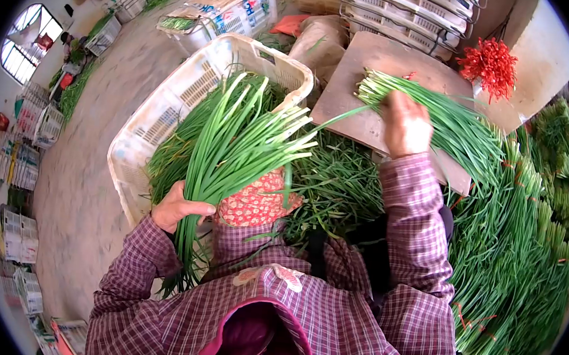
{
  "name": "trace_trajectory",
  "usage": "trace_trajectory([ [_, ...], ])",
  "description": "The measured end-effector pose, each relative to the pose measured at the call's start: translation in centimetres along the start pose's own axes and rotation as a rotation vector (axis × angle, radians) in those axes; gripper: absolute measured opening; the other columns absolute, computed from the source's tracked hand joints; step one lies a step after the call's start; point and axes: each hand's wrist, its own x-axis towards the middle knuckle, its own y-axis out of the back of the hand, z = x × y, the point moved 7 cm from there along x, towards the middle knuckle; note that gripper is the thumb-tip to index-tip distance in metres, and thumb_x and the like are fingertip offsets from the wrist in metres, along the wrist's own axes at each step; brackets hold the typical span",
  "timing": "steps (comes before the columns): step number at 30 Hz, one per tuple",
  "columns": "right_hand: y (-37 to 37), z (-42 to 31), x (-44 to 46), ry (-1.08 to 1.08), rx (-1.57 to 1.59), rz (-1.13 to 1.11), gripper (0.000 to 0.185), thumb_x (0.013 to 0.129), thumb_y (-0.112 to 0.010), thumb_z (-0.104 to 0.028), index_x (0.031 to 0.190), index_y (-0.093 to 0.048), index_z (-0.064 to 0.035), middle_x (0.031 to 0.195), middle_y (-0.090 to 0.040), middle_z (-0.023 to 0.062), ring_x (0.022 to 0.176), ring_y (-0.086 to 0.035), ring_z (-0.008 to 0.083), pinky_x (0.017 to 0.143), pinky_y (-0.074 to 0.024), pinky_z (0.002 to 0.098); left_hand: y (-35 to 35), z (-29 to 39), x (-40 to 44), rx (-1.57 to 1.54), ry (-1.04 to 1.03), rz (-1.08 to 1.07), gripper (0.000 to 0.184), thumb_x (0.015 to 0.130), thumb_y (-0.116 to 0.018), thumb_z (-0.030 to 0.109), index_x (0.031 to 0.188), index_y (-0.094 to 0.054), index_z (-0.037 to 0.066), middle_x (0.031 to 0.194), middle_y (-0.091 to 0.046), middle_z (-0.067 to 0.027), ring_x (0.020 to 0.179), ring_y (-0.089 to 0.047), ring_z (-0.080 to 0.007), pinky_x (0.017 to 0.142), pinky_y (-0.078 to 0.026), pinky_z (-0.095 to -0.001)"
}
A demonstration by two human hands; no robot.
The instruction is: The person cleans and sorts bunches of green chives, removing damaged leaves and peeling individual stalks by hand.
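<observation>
A loose bunch of long green stalks point(233, 146) fans out over the crate, its pale ends pointing up and right. My left hand point(179, 207) is wrapped round its lower part, thumb across the stalks. On the brown board point(363, 56) lies a second bundle of green stalks point(445, 120), pale ends to the left. My right hand point(407, 124) is blurred above this bundle, fingers curled near its pale ends; what it holds, if anything, is hidden. One long leaf point(344, 117) stretches between the first bunch and the right hand.
A white plastic crate point(141, 134) with greens stands at the left. Loose leaves point(338, 179) cover my lap area. Red ties point(489, 68) hang at the upper right. Tied bundles point(520, 266) are piled along the right. Stacked crates point(407, 16) stand behind the board.
</observation>
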Motion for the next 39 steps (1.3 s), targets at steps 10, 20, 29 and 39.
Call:
trace_trajectory([
  [10, 2.3, -0.4, -1.1, -0.051, 0.023, -0.258, 0.014, 0.082, -0.068, -0.019, 0.096, -0.065, -0.0157, 0.087, -0.065, 0.0069, 0.083, -0.064, 0.0249, 0.078, -0.0489, 0.0409, 2.4, -0.3, -0.8, -0.100, -0.045, 0.118, 0.039, 0.070, -0.076, 0.002, 0.104, -0.059, -0.002, 0.076, -0.063, -0.0088, 0.056, -0.058, -0.0161, 0.050, -0.046, -0.0286],
  [20, 0.4, -15.7, 1.8, 0.285, 0.377, -0.025, 0.017, 0.076, -0.070, -0.023, 0.085, -0.062, -0.0111, 0.085, -0.058, 0.0019, 0.087, -0.055, 0.0228, 0.089, -0.0420, 0.0400, 0.3, 0.3, -0.7, -0.078, -0.043, 0.077, 0.044, 0.070, -0.071, 0.001, 0.112, -0.056, -0.001, 0.074, -0.060, -0.0065, 0.053, -0.054, -0.0147, 0.051, -0.045, -0.0275],
  [29, -0.2, -15.7, 1.6, 0.186, 0.262, -0.076, 0.026, 0.076, -0.071, -0.033, 0.090, -0.066, -0.0107, 0.083, -0.056, 0.0050, 0.086, -0.054, 0.0251, 0.091, -0.0395, 0.0445, -0.3, 0.3, -0.4, -0.075, -0.103, 0.070, 0.036, 0.071, -0.077, 0.008, 0.102, -0.061, 0.000, 0.077, -0.064, -0.0071, 0.058, -0.059, -0.0138, 0.051, -0.047, -0.0274],
  [39, -7.4, -15.0, -1.2, 0.086, 0.393, -0.642, 0.050, 0.077, -0.067, -0.044, 0.112, -0.065, -0.0088, 0.122, -0.055, 0.0163, 0.113, -0.048, 0.0365, 0.095, -0.0384, 0.0534, -0.6, -0.5, 0.4, 0.133, -0.101, -0.019, 0.040, 0.070, -0.075, 0.006, 0.107, -0.062, -0.003, 0.091, -0.067, -0.0067, 0.074, -0.062, -0.0130, 0.070, -0.051, -0.0286],
])
